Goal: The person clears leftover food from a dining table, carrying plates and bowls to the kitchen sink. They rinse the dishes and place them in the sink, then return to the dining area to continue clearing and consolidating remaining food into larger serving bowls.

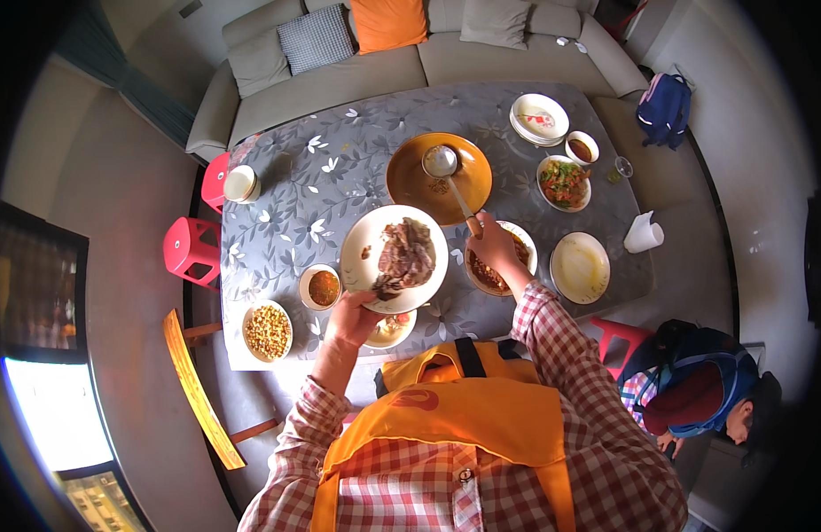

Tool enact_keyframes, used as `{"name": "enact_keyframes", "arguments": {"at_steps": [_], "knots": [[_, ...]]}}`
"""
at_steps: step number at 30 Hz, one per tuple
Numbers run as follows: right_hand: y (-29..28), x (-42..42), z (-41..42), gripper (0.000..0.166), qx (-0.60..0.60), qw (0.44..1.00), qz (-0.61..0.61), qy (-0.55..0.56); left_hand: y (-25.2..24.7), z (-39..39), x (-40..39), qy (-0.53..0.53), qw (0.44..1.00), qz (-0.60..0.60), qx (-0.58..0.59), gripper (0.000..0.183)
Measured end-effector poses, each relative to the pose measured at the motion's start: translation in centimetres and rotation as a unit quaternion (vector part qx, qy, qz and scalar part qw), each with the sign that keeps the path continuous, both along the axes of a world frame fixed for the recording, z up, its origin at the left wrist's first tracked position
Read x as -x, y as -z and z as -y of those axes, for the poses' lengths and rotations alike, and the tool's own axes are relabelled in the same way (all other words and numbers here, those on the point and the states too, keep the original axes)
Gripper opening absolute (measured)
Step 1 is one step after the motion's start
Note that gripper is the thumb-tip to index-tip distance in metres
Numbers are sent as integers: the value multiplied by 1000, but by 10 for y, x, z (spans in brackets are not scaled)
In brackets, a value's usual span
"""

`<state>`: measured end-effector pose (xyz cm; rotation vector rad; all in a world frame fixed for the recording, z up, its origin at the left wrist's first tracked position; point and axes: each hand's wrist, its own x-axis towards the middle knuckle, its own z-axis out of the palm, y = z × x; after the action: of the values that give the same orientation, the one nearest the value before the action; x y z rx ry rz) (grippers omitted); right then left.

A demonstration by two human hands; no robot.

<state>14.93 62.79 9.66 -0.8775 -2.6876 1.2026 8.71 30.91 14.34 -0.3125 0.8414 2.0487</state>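
Observation:
My left hand (352,318) grips the near rim of a white plate (358,233) bearing a heap of dark cooked meat (406,254). In my right hand (495,247) is the wooden handle of a metal ladle (441,161). Its bowl rests over a large amber-brown basin (400,176) with some dark bits at the bottom. A bowl of red-brown sauced food (485,269) sits below my right hand, partly hidden by it. Under the near edge of the held plate shows another dish of food (392,330), mostly covered. A small bowl of reddish sauce (323,288) stands beside my left hand.
The patterned table (357,153) also holds a bowl of yellow kernels (267,331), stacked cups (241,184), stacked plates (538,120), a vegetable dish (563,183), an oily plate (580,267) and a tissue roll (643,234). Red stools (191,247) stand left. Another person (693,389) bends at right.

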Motion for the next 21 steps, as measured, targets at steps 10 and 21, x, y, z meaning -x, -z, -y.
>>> {"name": "enact_keyframes", "arguments": {"at_steps": [10, 21], "knots": [[5, 13, -31, 9, 404, 914, -13, 33, -17, -12, -19, 2, 996, -81, 30, 49], [-91, -144, 13, 42, 461, 871, -164, 32, 7, -24, -7, 26, 993, -82, 81, 34]]}}
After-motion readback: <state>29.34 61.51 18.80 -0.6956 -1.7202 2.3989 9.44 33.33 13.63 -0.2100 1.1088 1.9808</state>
